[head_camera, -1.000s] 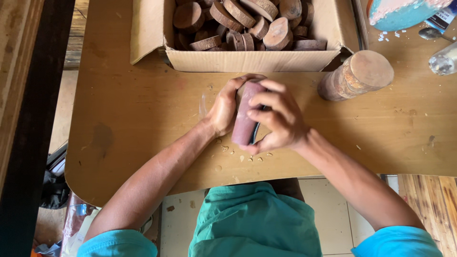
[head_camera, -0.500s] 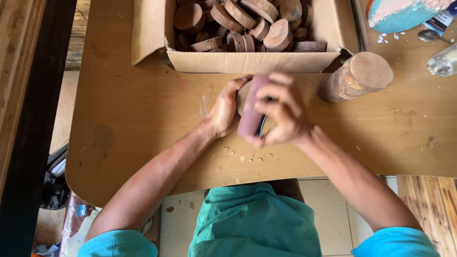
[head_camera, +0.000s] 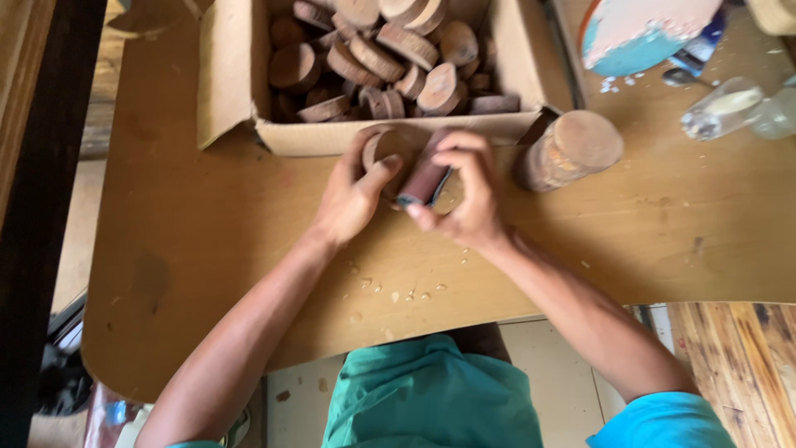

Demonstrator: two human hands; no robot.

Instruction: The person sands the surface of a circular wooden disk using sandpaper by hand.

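On our wooden table, beside the cardboard box, our left hand grips a wood disc; our right hand fingers clench folded sandpaper against it.

Both arms are bare from the wrist up past the elbow — no watch, no bracelet, no ring to be seen on the left hand or the right hand. Short turquoise sleeves show at the bottom edge, brightest at the right shoulder. Below the arms lies green cloth — darker than the sleeves, creased in soft folds across the lap.
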